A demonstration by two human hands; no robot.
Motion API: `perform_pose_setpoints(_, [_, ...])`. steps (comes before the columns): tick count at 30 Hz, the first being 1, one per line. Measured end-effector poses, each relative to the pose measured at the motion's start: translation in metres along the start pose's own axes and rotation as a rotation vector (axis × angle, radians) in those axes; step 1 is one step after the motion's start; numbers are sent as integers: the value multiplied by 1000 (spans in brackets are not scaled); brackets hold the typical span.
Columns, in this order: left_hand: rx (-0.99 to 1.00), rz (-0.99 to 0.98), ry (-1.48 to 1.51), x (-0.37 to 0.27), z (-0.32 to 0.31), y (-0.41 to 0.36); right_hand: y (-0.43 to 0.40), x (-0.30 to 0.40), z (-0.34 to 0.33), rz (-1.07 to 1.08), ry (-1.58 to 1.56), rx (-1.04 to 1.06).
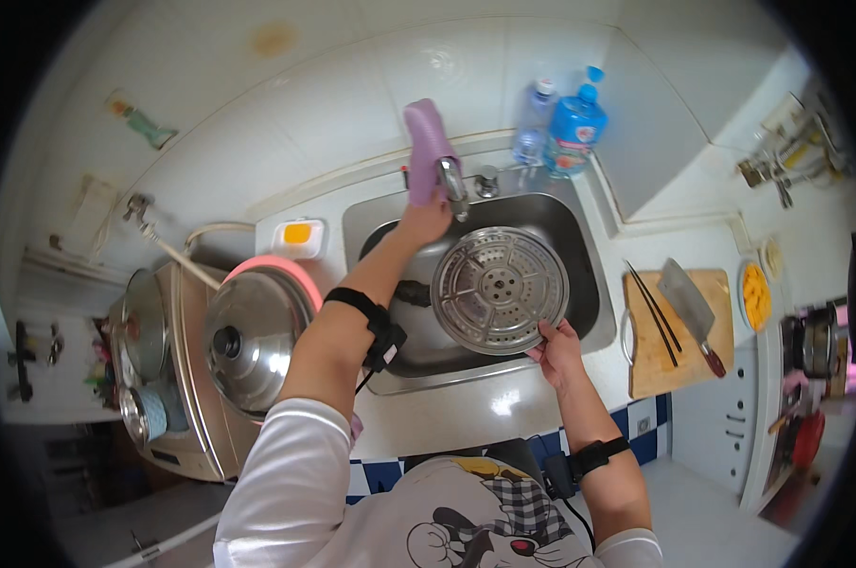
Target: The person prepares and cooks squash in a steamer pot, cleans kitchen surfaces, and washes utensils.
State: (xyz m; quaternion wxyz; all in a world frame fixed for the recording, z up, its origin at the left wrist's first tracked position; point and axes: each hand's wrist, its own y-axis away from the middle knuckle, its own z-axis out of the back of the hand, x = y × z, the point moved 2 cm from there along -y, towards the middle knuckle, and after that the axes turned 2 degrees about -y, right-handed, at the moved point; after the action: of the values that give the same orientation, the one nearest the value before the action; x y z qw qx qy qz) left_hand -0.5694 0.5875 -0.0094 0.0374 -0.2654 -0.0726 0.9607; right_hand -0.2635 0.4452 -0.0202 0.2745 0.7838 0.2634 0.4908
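My right hand (560,349) grips the near rim of a round perforated metal steamer rack (500,290), held tilted over the stainless steel sink (598,341). My left hand (425,221) reaches across the basin to the faucet (452,188). A purple cloth (428,145) hangs there, its lower end meeting my left fingers. Those fingers are largely hidden, so whether they grip the cloth or the faucet is unclear. On the basin floor, partly behind the rack, lies a dark object (413,292).
Left of the sink stand a domed pot lid (250,341), a pink basin (307,273) and a soap box (298,238). Bottles (575,131) line the back. Rightward, a cutting board (644,376) bears a cleaver (687,298) and black chopsticks (653,312); beyond sits orange food (756,297).
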Motion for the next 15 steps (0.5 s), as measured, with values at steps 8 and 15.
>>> perform_pose_setpoints(8, [294, -165, -31, -129, -25, 158, 25, -18, -48, -85, 120, 142])
perform_pose_setpoints(15, [356, 260, -33, -46, -32, 123, 34, -19, -61, 5, 146, 183])
